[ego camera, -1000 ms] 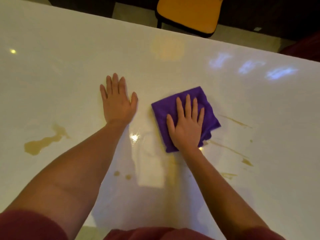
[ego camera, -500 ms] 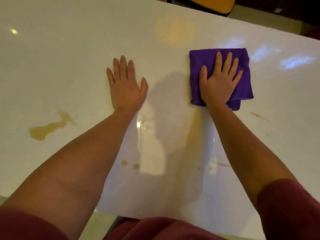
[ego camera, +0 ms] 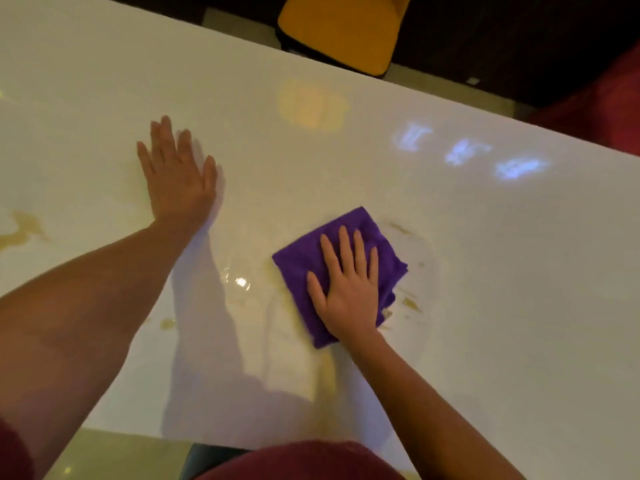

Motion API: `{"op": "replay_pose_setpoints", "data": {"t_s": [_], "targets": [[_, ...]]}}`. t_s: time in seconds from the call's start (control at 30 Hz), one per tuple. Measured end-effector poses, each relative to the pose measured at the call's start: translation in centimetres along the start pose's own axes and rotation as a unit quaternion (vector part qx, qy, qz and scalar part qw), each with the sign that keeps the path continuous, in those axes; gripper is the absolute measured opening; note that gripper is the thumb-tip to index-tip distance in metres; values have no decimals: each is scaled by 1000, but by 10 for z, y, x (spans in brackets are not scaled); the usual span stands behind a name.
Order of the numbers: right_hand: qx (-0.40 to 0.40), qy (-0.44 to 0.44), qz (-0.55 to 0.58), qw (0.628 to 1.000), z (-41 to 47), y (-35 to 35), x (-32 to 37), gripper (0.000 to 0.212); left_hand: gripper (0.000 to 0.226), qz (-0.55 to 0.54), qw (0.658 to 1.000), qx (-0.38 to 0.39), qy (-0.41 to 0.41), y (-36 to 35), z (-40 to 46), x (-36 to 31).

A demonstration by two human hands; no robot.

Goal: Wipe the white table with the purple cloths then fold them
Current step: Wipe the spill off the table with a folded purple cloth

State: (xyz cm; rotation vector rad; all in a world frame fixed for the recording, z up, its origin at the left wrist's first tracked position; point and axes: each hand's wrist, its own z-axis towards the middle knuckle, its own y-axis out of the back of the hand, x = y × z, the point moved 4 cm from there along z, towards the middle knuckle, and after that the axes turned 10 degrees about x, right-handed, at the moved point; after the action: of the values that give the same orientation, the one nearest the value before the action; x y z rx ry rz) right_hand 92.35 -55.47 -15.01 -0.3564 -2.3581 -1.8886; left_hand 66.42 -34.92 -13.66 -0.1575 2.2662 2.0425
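pressing flat, the right hand (ego camera: pixel 349 292) pins the purple cloth (ego camera: pixel 301 268) mid-table (ego camera: pixel 485 271); left hand (ego camera: pixel 178 181) splayed, empty.

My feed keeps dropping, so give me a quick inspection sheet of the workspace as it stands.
Surface: glossy white table, brown spill patches at far left, near edge and beside the cloth.
Job's things: one folded purple cloth flat on the table.
Clutter: nothing seen.
Grippers: left hand flat on bare table; right hand spread, pressing the cloth.
Cables: nothing seen.
Surroundings: yellow-cushioned chair beyond the far edge.
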Motion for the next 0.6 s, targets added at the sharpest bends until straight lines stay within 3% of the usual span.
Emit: {"op": "replay_pose_setpoints", "data": {"t_s": [0.1, 0.23, 0.4, 0.5, 0.6], "targets": [[15, -14, -20, 1000, -17, 4, -47, 68, 61, -30, 999, 25, -19, -6, -24, -76], [-10, -55, -8, 998, 39, 30, -89, 70, 66, -23, 996, 85, 1, -35, -62, -175], [-40, -152, 19, 987, 143, 66, -140, 75, 73, 27, 997, 71, 23, -56, -63, -188], [-30, -150, 40, 987, 193, 81, -163, 76, 74, 26, 997, 67, 20, -56, -63, -194], [-26, -146, 41, 988, 187, 81, -163, 75, 73, 23, 998, 55, 21, -56, -63, -193]]}}
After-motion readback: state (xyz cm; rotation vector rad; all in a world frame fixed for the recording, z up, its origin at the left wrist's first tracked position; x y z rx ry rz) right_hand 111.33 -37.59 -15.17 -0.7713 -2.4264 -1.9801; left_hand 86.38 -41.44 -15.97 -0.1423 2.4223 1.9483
